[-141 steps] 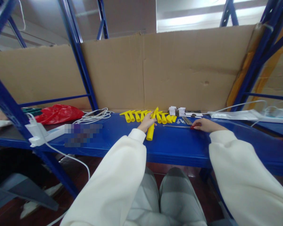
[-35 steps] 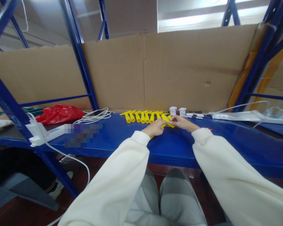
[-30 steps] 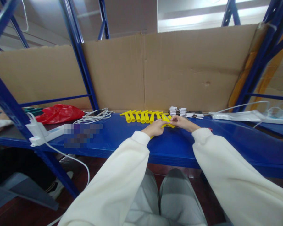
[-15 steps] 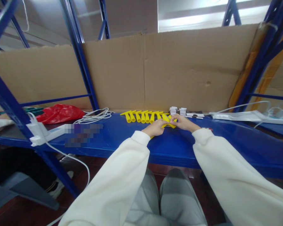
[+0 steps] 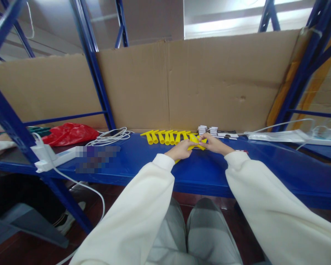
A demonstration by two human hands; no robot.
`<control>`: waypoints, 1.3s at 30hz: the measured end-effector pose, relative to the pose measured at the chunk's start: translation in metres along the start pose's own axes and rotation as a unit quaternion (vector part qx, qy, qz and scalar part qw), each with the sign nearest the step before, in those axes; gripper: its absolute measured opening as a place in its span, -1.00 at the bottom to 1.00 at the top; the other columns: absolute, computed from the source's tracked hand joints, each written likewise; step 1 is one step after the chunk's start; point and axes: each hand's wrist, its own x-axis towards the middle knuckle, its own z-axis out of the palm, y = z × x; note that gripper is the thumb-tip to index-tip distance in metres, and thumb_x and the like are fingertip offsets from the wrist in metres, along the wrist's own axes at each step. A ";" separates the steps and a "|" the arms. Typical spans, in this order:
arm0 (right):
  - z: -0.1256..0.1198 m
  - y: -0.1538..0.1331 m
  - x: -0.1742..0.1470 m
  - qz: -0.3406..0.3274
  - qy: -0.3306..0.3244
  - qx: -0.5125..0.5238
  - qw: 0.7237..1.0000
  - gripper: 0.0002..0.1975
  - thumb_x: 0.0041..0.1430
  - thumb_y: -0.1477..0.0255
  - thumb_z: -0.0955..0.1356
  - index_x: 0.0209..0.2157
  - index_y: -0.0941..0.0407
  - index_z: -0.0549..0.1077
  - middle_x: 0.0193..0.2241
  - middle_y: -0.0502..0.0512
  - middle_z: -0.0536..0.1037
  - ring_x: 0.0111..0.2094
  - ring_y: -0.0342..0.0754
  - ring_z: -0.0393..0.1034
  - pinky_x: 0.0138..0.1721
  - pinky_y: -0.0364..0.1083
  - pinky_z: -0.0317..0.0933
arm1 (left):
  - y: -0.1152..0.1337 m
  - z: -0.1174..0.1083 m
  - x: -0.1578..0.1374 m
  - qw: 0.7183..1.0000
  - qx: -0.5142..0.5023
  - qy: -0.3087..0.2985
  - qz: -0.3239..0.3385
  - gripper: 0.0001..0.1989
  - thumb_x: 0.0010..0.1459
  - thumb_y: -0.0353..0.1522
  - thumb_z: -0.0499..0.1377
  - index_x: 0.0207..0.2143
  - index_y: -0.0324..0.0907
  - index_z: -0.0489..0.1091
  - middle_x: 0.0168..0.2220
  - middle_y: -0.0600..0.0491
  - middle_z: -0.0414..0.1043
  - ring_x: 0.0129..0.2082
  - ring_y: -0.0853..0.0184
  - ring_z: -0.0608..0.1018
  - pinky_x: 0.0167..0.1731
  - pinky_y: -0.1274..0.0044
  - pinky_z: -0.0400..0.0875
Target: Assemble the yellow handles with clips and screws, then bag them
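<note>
My left hand (image 5: pixel 182 149) is closed around a yellow T-shaped plastic piece (image 5: pixel 194 146) above the blue shelf (image 5: pixel 143 162). Part of its handle shows below the palm. My right hand (image 5: pixel 213 143) pinches at the right end of the same piece, thumb and fingers together; whatever small thing lies between the fingertips is hidden. Just behind my hands, several matching yellow T-shaped pieces (image 5: pixel 167 137) lie side by side in a row. Small stacks of white and black labels or cards (image 5: pixel 208 130) sit behind my right hand.
To the left are a white power strip (image 5: pixel 59 156), a coiled white cable (image 5: pixel 113 136) and a red plastic bag (image 5: pixel 71 133). White packaging (image 5: pixel 278 135) with cables lies on the right. Cardboard (image 5: pixel 204 81) stands along the back between blue posts. Another person's arm shows at far left.
Almost nothing differs. Both hands stay on the yellow piece, with only a slight shift of the fingers and of the camera.
</note>
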 end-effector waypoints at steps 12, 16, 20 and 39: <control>-0.001 -0.010 0.000 0.202 0.012 0.135 0.970 -0.91 0.11 0.43 0.39 -0.31 0.11 0.43 -0.41 0.08 0.58 -0.40 -0.06 0.46 -0.29 -0.06 0.39 | -0.001 0.000 0.000 0.999 0.032 0.006 0.002 -0.51 0.19 -0.55 0.07 0.17 -0.19 0.39 0.04 -0.11 0.47 0.09 0.23 0.48 0.19 0.37 0.29; 0.000 -0.020 -0.003 0.222 -0.025 0.163 0.961 -0.97 0.09 0.49 0.38 -0.37 0.11 0.46 -0.48 0.04 0.58 -0.55 -0.13 0.39 -0.47 -0.15 0.31 | 0.008 -0.005 -0.006 0.996 0.079 -0.022 -0.027 -0.47 0.23 -0.54 0.01 0.22 -0.12 0.33 0.09 -0.14 0.40 0.10 0.15 0.49 0.14 0.33 0.33; 0.001 -0.022 -0.002 0.211 -0.005 0.157 0.965 -0.95 0.11 0.50 0.37 -0.34 0.11 0.48 -0.50 0.01 0.57 -0.55 -0.14 0.39 -0.46 -0.15 0.31 | 0.017 -0.008 -0.010 0.992 0.104 -0.034 -0.055 -0.44 0.25 -0.53 -0.01 0.27 -0.03 0.26 0.11 -0.17 0.37 0.04 0.07 0.54 0.08 0.25 0.37; -0.045 0.023 -0.019 0.293 0.001 -0.324 0.900 -0.83 0.01 0.43 0.38 -0.42 -0.03 0.66 -0.29 0.18 0.65 -0.07 0.25 0.46 -0.07 0.20 0.28 | -0.012 -0.002 0.006 0.947 -0.240 0.173 -0.123 -0.43 0.34 -0.36 0.02 0.37 -0.08 0.05 0.18 -0.17 0.32 -0.20 0.31 0.58 -0.17 0.44 0.52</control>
